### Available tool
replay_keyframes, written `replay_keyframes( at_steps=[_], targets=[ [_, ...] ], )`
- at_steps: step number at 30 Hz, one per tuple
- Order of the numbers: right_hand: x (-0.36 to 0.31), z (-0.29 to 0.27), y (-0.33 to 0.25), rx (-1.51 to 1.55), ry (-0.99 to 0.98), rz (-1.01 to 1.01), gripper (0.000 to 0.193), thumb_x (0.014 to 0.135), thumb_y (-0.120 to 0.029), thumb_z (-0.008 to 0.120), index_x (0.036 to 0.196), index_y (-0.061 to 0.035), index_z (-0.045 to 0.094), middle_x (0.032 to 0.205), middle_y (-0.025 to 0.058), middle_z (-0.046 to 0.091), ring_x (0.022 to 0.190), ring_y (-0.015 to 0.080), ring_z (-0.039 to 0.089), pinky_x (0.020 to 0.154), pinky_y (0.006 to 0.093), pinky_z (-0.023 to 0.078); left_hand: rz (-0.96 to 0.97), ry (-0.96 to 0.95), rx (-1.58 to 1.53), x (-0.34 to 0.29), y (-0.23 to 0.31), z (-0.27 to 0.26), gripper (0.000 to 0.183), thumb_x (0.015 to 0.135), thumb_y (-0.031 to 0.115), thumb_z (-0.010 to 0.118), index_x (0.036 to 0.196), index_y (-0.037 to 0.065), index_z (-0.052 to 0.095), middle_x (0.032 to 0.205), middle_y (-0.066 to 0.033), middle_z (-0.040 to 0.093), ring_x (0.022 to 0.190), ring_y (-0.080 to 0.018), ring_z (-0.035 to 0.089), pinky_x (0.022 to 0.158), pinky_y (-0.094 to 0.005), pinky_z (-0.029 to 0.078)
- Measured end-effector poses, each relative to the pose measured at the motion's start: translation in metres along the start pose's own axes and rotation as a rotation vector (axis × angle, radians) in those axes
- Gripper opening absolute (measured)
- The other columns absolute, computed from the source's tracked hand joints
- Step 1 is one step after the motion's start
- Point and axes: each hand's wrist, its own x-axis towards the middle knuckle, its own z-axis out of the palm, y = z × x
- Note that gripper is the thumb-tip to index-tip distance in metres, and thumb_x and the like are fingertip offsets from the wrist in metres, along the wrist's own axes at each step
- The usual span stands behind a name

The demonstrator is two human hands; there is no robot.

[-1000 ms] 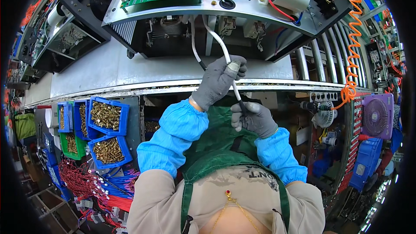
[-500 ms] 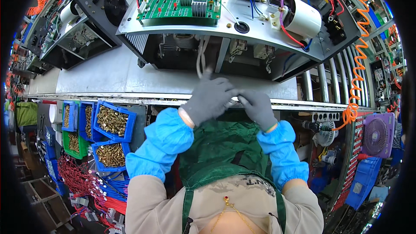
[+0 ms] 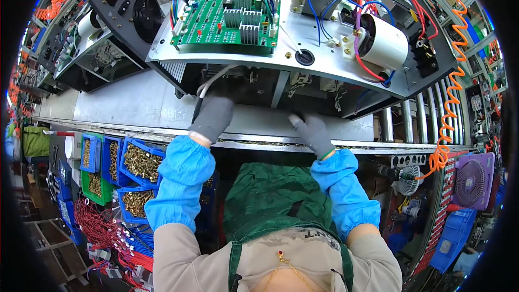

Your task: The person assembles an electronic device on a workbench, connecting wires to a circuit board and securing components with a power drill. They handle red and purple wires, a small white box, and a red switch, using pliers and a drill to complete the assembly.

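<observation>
My left hand [image 3: 214, 120], in a grey glove, is closed round a pale grey cable [image 3: 217, 79] at the front of the chassis. The cable curves out from under the metal top plate [image 3: 294, 60], and its dark end shows beside my fingers. My right hand [image 3: 313, 134], also gloved, hovers over the bench's front edge, thumb apart from the slightly blurred fingers, with nothing visible in it. On the top plate sit a green circuit board [image 3: 216, 31] with heat sinks and a white cylindrical capacitor [image 3: 385, 42] with red and blue wires.
Blue bins [image 3: 141, 161] of brass-coloured fasteners and a green bin [image 3: 96, 188] stand at left, above bundled red wires [image 3: 92, 219]. Another chassis [image 3: 127, 19] stands at far left. Rollers [image 3: 419, 111], an orange coiled hose [image 3: 451, 92] and a purple fan [image 3: 471, 181] are at right.
My hands, close together before, have moved apart. My left hand has gone left, and the cable now bends toward it. My right hand has shifted slightly left.
</observation>
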Motion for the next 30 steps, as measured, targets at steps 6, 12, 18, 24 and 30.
replay_keyframes(
  at_steps=[6, 12, 18, 24, 30],
  targets=[
    [0.020, 0.004, 0.011, -0.104, 0.260, -0.321, 0.039, 0.085, -0.032, 0.056, 0.107, 0.0000, 0.059, 0.102, 0.0234, 0.061, 0.094, 0.0409, 0.058, 0.082, 0.0433, 0.047, 0.156, 0.441, -0.160, 0.033, 0.015, 0.036, 0.025, 0.078, 0.016, 0.055, 0.098, 0.007, 0.066, 0.092, -0.0180, 0.066, 0.081, -0.0348, 0.064, 0.070, -0.0457, 0.050],
    [0.040, 0.010, 0.017, -0.294, 0.122, -0.540, 0.033, 0.085, -0.030, 0.056, 0.100, -0.0004, 0.061, 0.099, 0.0216, 0.061, 0.090, 0.0376, 0.059, 0.076, 0.0441, 0.046, 0.214, 0.283, -0.306, 0.059, 0.014, 0.032, 0.025, 0.086, 0.018, 0.045, 0.092, 0.004, 0.065, 0.090, -0.0213, 0.065, 0.080, -0.0382, 0.063, 0.073, -0.0449, 0.050],
    [0.046, -0.022, -0.046, -0.600, -0.012, -0.318, 0.027, 0.085, -0.029, 0.054, 0.094, -0.0055, 0.064, 0.086, 0.0184, 0.063, 0.082, 0.0346, 0.061, 0.071, 0.0451, 0.047, -0.024, 0.279, -0.438, -0.003, 0.084, -0.040, 0.033, 0.078, 0.028, 0.060, 0.097, 0.001, 0.061, 0.098, -0.0269, 0.060, 0.088, -0.0389, 0.060, 0.079, -0.0501, 0.046],
    [0.027, -0.012, -0.018, -0.535, 0.052, -0.145, 0.022, 0.083, -0.022, 0.050, 0.099, -0.0170, 0.065, 0.094, 0.0133, 0.065, 0.089, 0.0325, 0.062, 0.074, 0.0437, 0.050, -0.345, 1.072, -0.389, 0.002, 0.113, -0.034, 0.075, 0.059, 0.038, 0.073, 0.115, -0.006, 0.047, 0.124, -0.0315, 0.034, 0.116, -0.0489, 0.035, 0.097, -0.0539, 0.034],
    [0.024, -0.019, 0.039, -0.647, 0.207, -0.268, 0.021, 0.081, -0.024, 0.054, 0.092, -0.0119, 0.066, 0.084, 0.0130, 0.064, 0.073, 0.0330, 0.062, 0.066, 0.0451, 0.049, -0.268, 0.893, -0.186, 0.008, 0.136, -0.038, 0.053, 0.069, 0.034, 0.065, 0.102, -0.006, 0.055, 0.122, -0.0376, 0.041, 0.113, -0.0527, 0.040, 0.094, -0.0641, 0.031]
  ],
)
